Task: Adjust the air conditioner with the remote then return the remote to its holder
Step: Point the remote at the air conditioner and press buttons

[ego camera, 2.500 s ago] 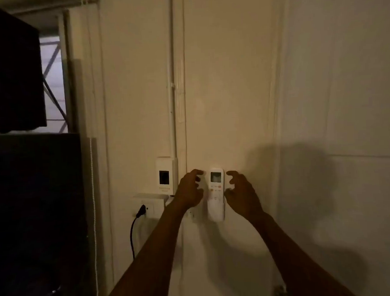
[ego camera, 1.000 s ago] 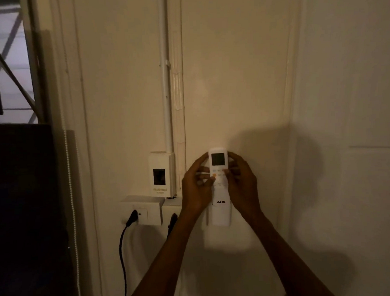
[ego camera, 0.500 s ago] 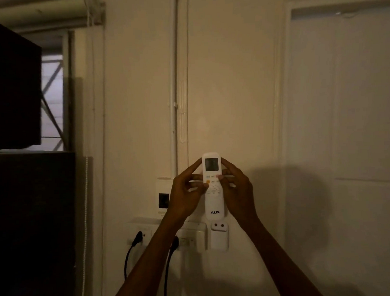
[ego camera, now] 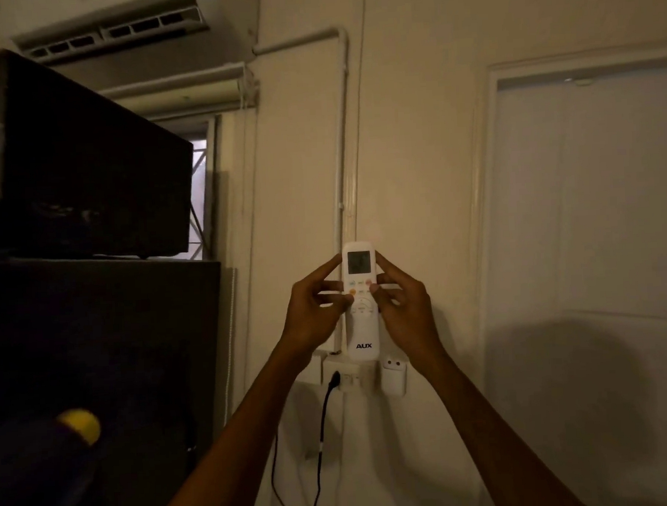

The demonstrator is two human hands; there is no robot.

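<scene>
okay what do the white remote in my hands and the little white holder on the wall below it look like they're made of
White handheld remote with grey screen: looks like hard moulded plastic, smooth semi-gloss, with printed AUX lettering and small coloured buttons that may be rubber. Small white wall holder with two dark holes: probably the same kind of rigid plastic, matte-looking, with rounded moulded edges; the dim light leaves its finish uncertain.

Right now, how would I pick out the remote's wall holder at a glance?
Find the wall between the dark cabinet and the door. Below the remote, right of the sockets, sits the holder: a small white pocket with two dark holes.
</scene>
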